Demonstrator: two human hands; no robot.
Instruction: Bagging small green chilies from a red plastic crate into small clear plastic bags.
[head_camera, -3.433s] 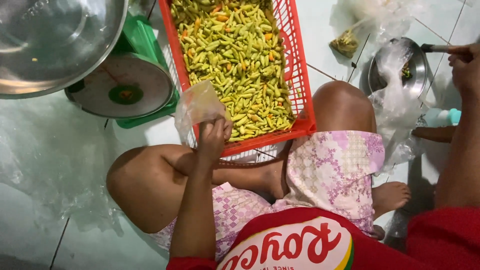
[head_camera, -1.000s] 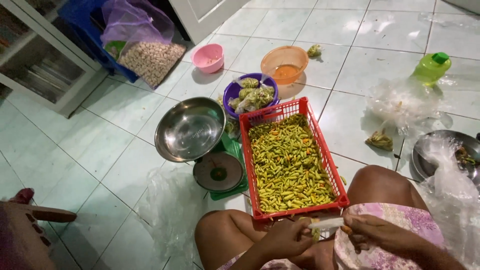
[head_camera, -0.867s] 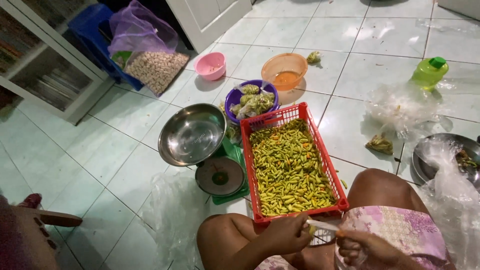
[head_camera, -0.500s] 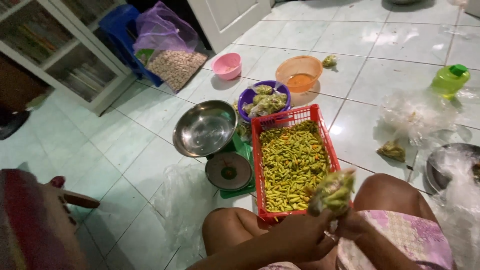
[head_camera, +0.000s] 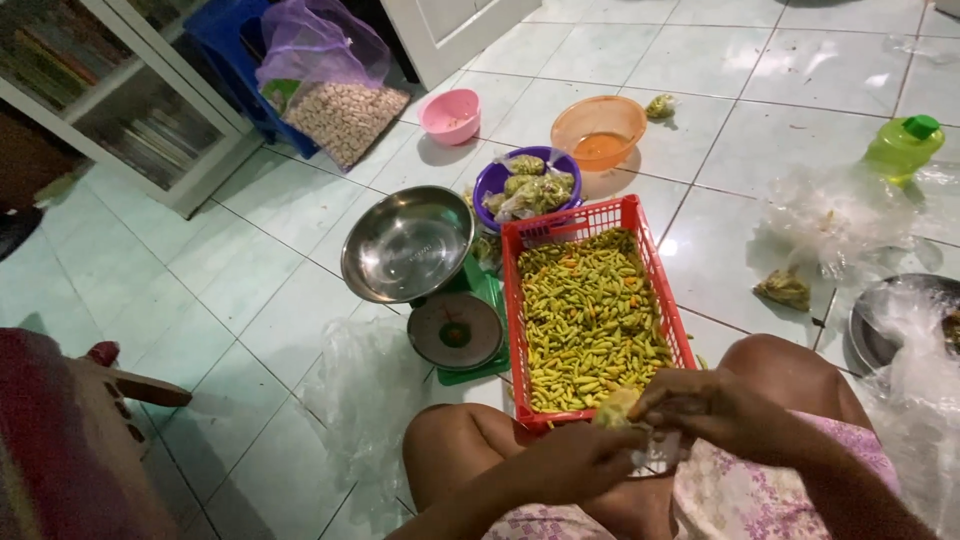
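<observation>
A small clear plastic bag of green chillies (head_camera: 622, 412) is held between both hands over the lap, the left hand (head_camera: 578, 462) closed beneath it and the right hand (head_camera: 712, 408) pinched on its top from the right, each equally near. Just beyond lies the red plastic crate of green chillies (head_camera: 588, 310), its long axis running away from the person, with a green kitchen scale carrying a steel bowl (head_camera: 410, 245) beside it to the left.

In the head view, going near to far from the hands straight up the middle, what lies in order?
Both hands, left hand and right hand, on a small bag of chillies → red crate of chillies → purple bowl of filled bags → orange bowl.
</observation>
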